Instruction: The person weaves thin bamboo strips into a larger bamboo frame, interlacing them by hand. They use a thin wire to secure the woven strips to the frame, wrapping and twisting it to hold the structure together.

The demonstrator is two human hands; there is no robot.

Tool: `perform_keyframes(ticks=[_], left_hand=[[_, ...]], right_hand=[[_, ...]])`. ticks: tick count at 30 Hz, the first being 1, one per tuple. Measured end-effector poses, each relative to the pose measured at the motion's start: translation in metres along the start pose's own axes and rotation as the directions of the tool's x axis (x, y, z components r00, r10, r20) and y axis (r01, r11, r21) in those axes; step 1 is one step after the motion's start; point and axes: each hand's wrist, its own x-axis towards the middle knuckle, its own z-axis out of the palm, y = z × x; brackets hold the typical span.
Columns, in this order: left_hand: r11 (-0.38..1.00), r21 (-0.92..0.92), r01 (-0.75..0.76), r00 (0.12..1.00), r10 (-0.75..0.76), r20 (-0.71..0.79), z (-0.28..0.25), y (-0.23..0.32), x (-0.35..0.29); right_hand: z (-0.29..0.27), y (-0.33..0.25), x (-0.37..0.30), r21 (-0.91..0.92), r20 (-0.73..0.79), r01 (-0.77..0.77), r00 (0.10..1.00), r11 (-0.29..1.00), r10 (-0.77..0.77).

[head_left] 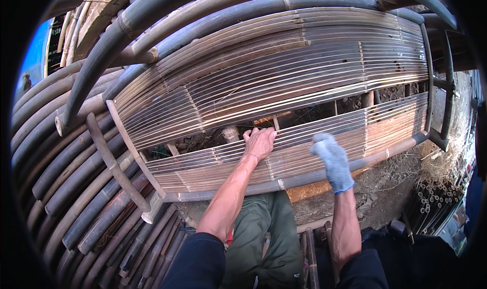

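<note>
Left hand [259, 144]: fingers bent on near bamboo strips [299, 149]; cannot tell pinch
Right hand [332, 162]: gloved, blurred; grip unclear

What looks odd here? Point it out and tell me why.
Beyond the left hand, a wide gap splits the thin strips; elsewhere they lie closer. Also, the right hand wears a grey glove; the left is bare.

The frame [299, 180] is long and made of bamboo, with greyish poles along its near and far sides and a paler bar [135, 148] at its left end. Thin tan slats [393, 136] run lengthwise within the frame in two bands, the far one wider, with an uneven open gap between them.
</note>
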Motion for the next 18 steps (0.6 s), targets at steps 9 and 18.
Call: perform_keyframes(ticks=[9,18], left_hand=[[1.0,0.005,-0.014,0.999,0.014,0.046,-0.002,0.009,0.003],[0.999,-0.03,0.035,0.998,-0.034,0.046,-0.004,-0.001,0.002]], right_hand=[[-0.051,0.098,0.02,-0.864,0.382,0.405,0.914,0.3,-0.135],[0.051,0.09,-0.078,-0.699,0.613,0.6,0.783,0.389,-0.106]])
